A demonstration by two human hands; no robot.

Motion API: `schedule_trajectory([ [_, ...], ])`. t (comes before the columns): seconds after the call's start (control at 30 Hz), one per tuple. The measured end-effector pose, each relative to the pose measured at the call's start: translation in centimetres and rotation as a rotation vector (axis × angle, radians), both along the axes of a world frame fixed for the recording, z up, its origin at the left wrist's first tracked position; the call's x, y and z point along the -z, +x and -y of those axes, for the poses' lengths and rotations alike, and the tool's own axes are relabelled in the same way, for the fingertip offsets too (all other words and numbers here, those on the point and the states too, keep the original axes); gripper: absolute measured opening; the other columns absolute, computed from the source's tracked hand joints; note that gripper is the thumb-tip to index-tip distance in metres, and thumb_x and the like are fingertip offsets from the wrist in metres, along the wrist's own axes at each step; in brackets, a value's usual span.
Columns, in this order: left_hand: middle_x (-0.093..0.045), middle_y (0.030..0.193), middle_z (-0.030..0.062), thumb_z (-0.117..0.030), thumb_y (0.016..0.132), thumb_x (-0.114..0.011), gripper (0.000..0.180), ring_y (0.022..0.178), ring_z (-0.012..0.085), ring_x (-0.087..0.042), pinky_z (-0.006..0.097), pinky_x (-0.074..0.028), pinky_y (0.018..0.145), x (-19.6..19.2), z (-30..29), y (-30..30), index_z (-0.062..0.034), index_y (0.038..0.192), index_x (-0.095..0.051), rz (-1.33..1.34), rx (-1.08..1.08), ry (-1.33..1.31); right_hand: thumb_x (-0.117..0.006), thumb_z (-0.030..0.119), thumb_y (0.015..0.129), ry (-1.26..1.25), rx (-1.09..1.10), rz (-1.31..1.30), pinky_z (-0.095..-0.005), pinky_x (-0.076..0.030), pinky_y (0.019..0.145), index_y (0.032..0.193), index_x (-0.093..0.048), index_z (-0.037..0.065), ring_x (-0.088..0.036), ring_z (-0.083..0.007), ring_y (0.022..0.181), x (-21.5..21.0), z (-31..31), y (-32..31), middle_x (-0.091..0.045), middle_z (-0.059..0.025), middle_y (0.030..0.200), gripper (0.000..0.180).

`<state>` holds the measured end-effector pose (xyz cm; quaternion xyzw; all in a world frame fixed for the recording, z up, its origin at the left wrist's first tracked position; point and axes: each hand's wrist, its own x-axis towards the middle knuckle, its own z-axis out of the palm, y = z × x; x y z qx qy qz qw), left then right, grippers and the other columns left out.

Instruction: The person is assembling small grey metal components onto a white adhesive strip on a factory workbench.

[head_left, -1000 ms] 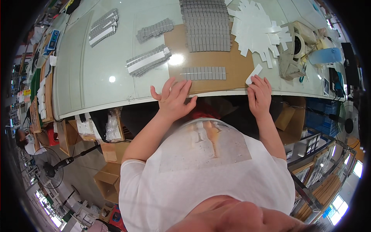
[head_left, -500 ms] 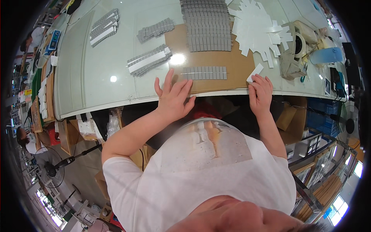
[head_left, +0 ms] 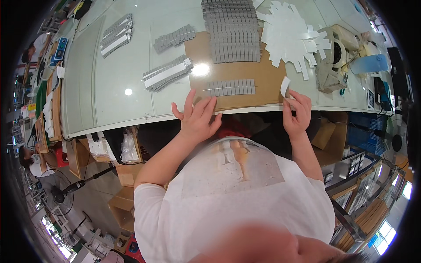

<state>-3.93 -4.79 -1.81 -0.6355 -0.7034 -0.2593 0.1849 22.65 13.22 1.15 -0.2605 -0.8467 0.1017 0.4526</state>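
A row of grey tile-like pieces (head_left: 230,87) lies on the brown cardboard (head_left: 245,72) in front of me, with a thin light line along its middle. My left hand (head_left: 197,117), fingers spread, rests at the table's front edge by the row's left end, and its index fingertip is close to the row. Just right of the cardboard, my right hand (head_left: 298,113) pinches the lower end of a white strip (head_left: 285,86) between thumb and fingers. The strip stands up from the board and curves.
Stacked grey rows (head_left: 231,37) lie at the back of the cardboard. White strips (head_left: 289,35) fan out in a pile to their right. Grey bundles, one with a white strip on top (head_left: 167,73), lie to the left. A tape dispenser (head_left: 332,65) and blue bottle (head_left: 369,64) stand right.
The white strip, which lay nearly flat at the cardboard's right edge, is now raised and bent in my right hand. My left hand stays near the row's left end with spread fingers.
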Motion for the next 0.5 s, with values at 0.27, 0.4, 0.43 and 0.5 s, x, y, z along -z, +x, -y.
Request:
schedule_trajectory([
  [0.27,-0.065,0.116,-0.0012,-0.026,0.076,-0.078,0.04,0.121,0.0251,-0.052,0.05,-0.019,0.118,-1.3,-0.5,1.5,-0.0148,0.115,-0.073,0.131,0.129,0.013,-0.064,-0.005,0.074,-0.288,-0.524,-0.129,-0.0342,-0.048,0.058,0.087,-0.062,0.002,-0.063,-0.0274,0.065,-2.5,1.1,-1.0,-0.073,-0.0177,0.094,0.015],
  [0.4,-0.062,0.117,0.001,-0.026,0.079,-0.076,0.042,0.117,0.0229,-0.053,0.05,-0.031,0.109,-2.1,-3.1,2.9,-0.0125,0.118,-0.068,0.165,0.231,-0.026,-0.058,0.002,0.09,-0.965,-0.678,-0.193,-0.0329,-0.051,0.075,0.094,-0.064,-0.002,-0.068,-0.0266,0.083,-1.2,1.4,-1.4,-0.073,-0.0197,0.105,0.008],
  [0.43,-0.062,0.117,0.001,-0.026,0.079,-0.076,0.042,0.117,0.0229,-0.053,0.05,-0.031,0.109,-2.1,-3.6,3.3,-0.0125,0.118,-0.068,0.165,0.23,-0.024,-0.057,0.004,0.091,-0.841,-0.622,-0.099,-0.0349,-0.053,0.075,0.091,-0.062,-0.001,-0.07,-0.0292,0.085,-0.9,1.1,-1.8,-0.073,-0.0207,0.107,0.007],
  [0.5,-0.059,0.118,0.0015,-0.031,0.08,-0.076,0.046,0.118,0.022,-0.051,0.049,-0.031,0.109,-2.0,-4.4,3.9,-0.013,0.122,-0.067,0.173,0.245,-0.069,-0.057,0.004,0.091,-0.656,-0.584,0.011,-0.0357,-0.053,0.074,0.089,-0.061,-0.001,-0.07,-0.0307,0.085,0.1,-0.1,-2.7,-0.073,-0.0217,0.108,0.006],
])
